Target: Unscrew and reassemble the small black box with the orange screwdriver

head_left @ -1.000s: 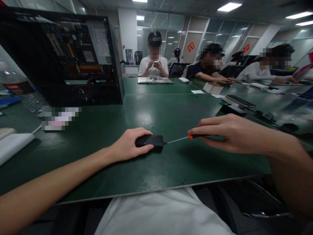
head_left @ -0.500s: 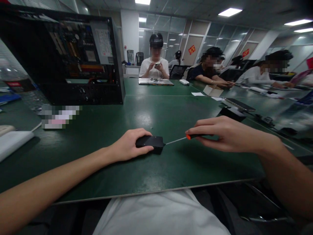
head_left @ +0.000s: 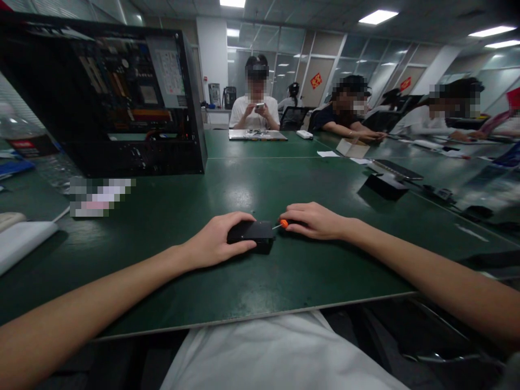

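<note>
My left hand (head_left: 221, 238) grips a small black box-shaped device (head_left: 257, 231) from its left side, thumb along the near edge and fingers over the far edge. The device rests on or just over the green table (head_left: 244, 287). My right hand (head_left: 311, 221) is closed round a screwdriver (head_left: 283, 223) with an orange collar; most of its handle is hidden in the fingers. The thin metal shaft points left toward the device's right end. Whether the tip touches the device I cannot tell.
At the left stands an open black computer case (head_left: 190, 108), with a plastic bottle (head_left: 36, 141) beside it. A white box-like object (head_left: 28, 238) lies nearer. To the right are a black box (head_left: 385, 187) and a flat dark device (head_left: 397, 169). Across the table sits a person (head_left: 254, 111).
My right hand has moved left and lower with the screwdriver, much nearer the device, and less of the shaft shows. My left hand keeps its grip on the device.
</note>
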`<action>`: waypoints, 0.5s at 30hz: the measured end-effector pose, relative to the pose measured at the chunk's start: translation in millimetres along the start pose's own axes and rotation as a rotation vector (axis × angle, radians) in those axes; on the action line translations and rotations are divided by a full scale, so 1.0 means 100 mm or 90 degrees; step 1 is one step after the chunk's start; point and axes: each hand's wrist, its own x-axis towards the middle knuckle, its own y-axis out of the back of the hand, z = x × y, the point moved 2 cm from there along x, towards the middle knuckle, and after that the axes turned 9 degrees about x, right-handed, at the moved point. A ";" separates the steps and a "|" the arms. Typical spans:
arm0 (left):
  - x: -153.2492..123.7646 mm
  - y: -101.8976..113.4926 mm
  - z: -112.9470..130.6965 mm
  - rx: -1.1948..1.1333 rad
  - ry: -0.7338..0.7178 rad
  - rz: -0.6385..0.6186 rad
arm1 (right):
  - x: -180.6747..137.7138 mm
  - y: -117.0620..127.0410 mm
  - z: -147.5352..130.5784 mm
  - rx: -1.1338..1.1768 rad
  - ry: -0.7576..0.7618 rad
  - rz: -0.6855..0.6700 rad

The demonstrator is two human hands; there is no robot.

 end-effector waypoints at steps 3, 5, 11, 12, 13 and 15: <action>-0.01 0.00 0.00 -0.010 0.001 -0.005 | 0.01 0.00 -0.01 -0.052 0.001 0.036; -0.02 0.04 -0.01 -0.016 0.008 -0.007 | 0.03 0.04 -0.02 -0.096 0.008 0.064; -0.13 0.22 -0.16 -0.051 0.095 -0.055 | 0.11 0.12 -0.13 -0.217 0.077 0.106; -0.14 0.24 -0.19 -0.061 0.115 -0.060 | 0.14 0.12 -0.15 -0.231 0.090 0.110; -0.15 0.25 -0.21 -0.072 0.132 -0.061 | 0.17 0.12 -0.17 -0.242 0.102 0.115; -0.15 0.25 -0.22 -0.093 0.150 -0.053 | 0.22 0.10 -0.19 -0.260 0.122 0.122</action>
